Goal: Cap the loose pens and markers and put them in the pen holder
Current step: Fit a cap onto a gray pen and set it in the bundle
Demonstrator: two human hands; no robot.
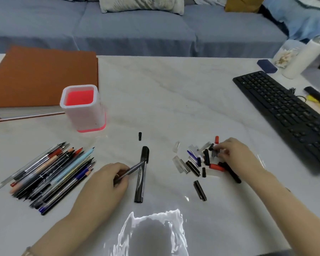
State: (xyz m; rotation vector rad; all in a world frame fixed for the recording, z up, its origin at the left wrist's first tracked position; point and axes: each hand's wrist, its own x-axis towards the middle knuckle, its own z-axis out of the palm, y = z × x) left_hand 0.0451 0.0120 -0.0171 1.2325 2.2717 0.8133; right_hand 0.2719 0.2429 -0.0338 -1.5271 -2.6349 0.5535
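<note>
The white worktop [164, 89] stands in front of a blue sofa. The pen holder [87, 117] stands on it, and nothing sticks out of its pink inside, so no pen has gone in yet. In front of the pen holder, a bit to its left, is a big pile of pens [50, 174] with bare tips. In front of the pen holder and to its right lies a black marker [141, 174] that seems to have its cap on. One small black cap [140, 136] sits alone between the two. Farther right of the pen holder is a heap of loose caps [198, 161]. The left hand [107, 180] holds a thin grey pen [131, 170] in curled fingers, and its tip crosses over the black marker. The right hand [235, 154] is down in the caps with bent fingers. I cannot tell if it has hold of one. So the job looks like it has just begun. Almost every pen needs a cap, and all of them must go in the pen holder.
</note>
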